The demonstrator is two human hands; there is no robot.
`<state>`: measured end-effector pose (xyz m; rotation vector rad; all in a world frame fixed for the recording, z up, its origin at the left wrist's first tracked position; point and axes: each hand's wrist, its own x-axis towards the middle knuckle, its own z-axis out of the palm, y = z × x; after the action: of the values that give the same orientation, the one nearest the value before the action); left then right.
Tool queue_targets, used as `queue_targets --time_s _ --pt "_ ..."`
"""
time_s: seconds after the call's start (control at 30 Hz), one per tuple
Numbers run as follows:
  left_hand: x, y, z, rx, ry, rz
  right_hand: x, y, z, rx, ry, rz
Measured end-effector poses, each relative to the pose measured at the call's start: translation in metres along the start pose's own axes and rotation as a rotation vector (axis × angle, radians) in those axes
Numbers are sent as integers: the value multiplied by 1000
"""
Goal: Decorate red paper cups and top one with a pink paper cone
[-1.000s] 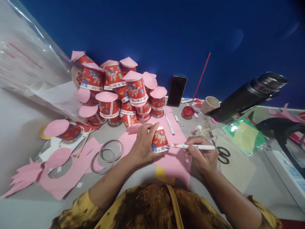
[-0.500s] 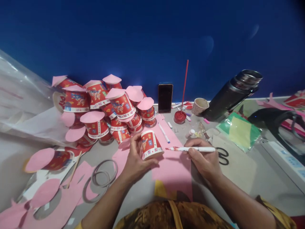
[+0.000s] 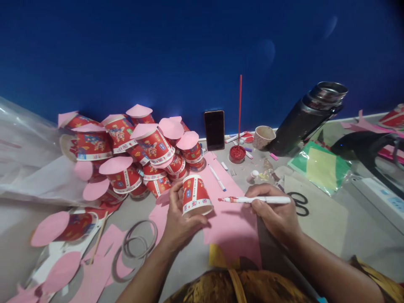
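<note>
My left hand (image 3: pixel 178 219) is closed around a red printed paper cup (image 3: pixel 196 194), held tilted above pink paper (image 3: pixel 235 231). Between thumb and fingers of my right hand (image 3: pixel 276 210) is a white marker (image 3: pixel 265 200). Its red-smeared tip points left at the cup, with a small gap between them. On the pink paper behind the cup lies another white marker (image 3: pixel 217 177) with a blue end. Farther back stands a small round pot (image 3: pixel 237 154) of red paste, a thin red stick (image 3: pixel 240 109) rising from it.
Red cups with pink paper cones (image 3: pixel 154 145) are piled at the left. A phone (image 3: pixel 214 130) leans on the blue wall. To the right are a black flask (image 3: pixel 307 118), scissors (image 3: pixel 298 204) and a green packet (image 3: pixel 320 168). Grey tape rings (image 3: pixel 139 240) and pink scraps lie front left.
The cup has turned a little in my left hand and shifted slightly left. My right hand keeps the marker, now a bit farther right. The whole view has tilted somewhat.
</note>
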<state>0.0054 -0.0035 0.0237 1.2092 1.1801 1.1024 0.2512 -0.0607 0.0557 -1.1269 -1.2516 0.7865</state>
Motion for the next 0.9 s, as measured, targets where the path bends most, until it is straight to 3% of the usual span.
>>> queue_targets --time_s 0.27,0.47,0.9 --pt "-2 -3 -2 64 -38 18 0 -11 8 32 9 20" --pt "-3 3 1 105 -60 58 -3 -7 7 9 -5 27" --pt "-4 -6 -1 77 -54 82 1 -8 7 -48 -43 25"
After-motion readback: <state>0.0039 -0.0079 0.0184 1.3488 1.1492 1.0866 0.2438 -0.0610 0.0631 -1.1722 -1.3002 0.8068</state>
